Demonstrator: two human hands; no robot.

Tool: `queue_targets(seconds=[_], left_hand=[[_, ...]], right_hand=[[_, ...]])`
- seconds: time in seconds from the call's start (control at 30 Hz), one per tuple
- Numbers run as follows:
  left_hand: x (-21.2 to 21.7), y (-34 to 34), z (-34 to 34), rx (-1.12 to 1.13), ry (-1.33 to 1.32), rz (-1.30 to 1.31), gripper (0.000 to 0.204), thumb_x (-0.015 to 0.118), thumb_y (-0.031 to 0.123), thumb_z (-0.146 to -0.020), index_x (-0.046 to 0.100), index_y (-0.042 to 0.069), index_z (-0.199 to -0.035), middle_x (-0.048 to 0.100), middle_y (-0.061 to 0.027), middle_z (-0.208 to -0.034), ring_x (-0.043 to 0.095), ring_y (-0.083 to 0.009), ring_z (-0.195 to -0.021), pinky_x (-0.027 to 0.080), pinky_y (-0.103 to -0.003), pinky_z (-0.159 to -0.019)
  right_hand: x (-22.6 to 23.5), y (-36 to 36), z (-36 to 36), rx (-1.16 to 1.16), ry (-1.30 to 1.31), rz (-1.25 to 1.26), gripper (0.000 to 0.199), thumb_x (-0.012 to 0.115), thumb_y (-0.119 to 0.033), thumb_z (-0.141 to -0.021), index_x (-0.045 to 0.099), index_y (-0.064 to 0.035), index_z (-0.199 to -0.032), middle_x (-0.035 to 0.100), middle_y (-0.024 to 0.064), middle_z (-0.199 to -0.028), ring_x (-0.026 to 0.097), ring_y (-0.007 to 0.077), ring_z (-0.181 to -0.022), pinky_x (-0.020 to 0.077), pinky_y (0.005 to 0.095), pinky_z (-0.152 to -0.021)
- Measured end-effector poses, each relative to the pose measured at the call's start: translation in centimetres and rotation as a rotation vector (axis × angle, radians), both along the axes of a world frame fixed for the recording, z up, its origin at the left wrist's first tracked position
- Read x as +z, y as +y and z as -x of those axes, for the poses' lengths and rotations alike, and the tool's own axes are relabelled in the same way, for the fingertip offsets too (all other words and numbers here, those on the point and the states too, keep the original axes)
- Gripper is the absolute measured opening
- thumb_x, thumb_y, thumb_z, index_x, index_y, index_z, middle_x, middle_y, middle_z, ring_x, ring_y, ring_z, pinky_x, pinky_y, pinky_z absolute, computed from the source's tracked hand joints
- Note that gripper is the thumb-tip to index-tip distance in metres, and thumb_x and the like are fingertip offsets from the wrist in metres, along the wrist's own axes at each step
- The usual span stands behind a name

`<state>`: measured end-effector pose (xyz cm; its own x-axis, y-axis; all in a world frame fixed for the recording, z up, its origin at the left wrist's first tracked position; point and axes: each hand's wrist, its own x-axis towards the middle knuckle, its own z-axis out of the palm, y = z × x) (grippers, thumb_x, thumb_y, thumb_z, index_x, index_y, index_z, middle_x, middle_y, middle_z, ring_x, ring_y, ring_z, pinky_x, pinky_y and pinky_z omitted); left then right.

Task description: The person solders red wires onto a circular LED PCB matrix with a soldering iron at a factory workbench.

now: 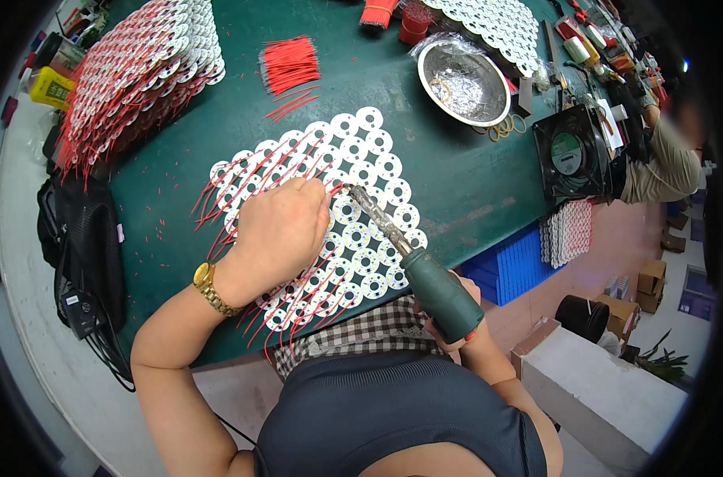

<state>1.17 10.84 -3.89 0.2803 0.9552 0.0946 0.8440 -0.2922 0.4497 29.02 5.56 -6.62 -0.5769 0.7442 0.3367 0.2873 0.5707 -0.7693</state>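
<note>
Your left hand [278, 226] pinches a red wire [335, 189] over the round white boards [361, 238] on the desk [425, 159]; your right hand [449, 314] grips the soldering iron [409, 254], its tip angled up-left toward that pinch.

A round metal bowl [463, 82] sits on the green table [449, 171], and everything else lies around it. Just right of the bowl and nearer the table's edge stands a black square fan [572, 153]; well left of the bowl lies a loose bundle of cut red wires [288, 63], and farther left a tall heap of wired white discs [139, 75]. Below the bowl, past the table's edge, is a blue plastic crate [514, 266].
</note>
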Motion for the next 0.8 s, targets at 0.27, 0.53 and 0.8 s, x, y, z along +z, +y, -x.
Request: queue_targets(seconds=[0.27,0.53,0.8], left_hand=[[0.0,0.0,-0.2,0.0,-0.001,0.004,0.021,0.053,0.015,-0.093,0.05,0.003,-0.076,0.053,-0.0141,-0.069,0.056,-0.0343,-0.062,0.044,-0.044,-0.054],[2.6,-0.7,1.1,0.109,0.065,0.02,0.023,0.054,0.017,-0.094,0.051,0.0,-0.078,0.056,-0.0173,-0.073,0.056,-0.0387,-0.066,0.044,-0.045,-0.059],[2.6,-1.9,0.4,-0.041,-0.053,-0.236,0.009,0.058,0.006,-0.091,0.058,0.0,-0.084,0.053,-0.0124,-0.074,0.053,-0.0306,-0.064,0.043,-0.037,-0.061]], right_hand=[[-2.2,-1.7,-0.5,-0.168,0.101,0.107,0.057,0.071,-0.047,-0.079,0.064,0.0014,-0.109,0.068,0.0111,-0.095,0.068,0.0229,-0.074,0.0544,0.0309,-0.064],[-3.9,-2.1,-2.5,-0.184,0.086,0.035,0.061,0.069,-0.05,-0.084,0.063,0.0044,-0.11,0.061,0.0039,-0.067,0.059,0.0141,-0.064,0.0461,0.0265,-0.06],[-4.5,-2.3,-2.6,-0.091,0.201,0.248,0.065,0.069,-0.05,-0.079,0.061,0.003,-0.116,0.069,0.01,-0.096,0.07,0.0239,-0.079,0.0555,0.032,-0.07]])
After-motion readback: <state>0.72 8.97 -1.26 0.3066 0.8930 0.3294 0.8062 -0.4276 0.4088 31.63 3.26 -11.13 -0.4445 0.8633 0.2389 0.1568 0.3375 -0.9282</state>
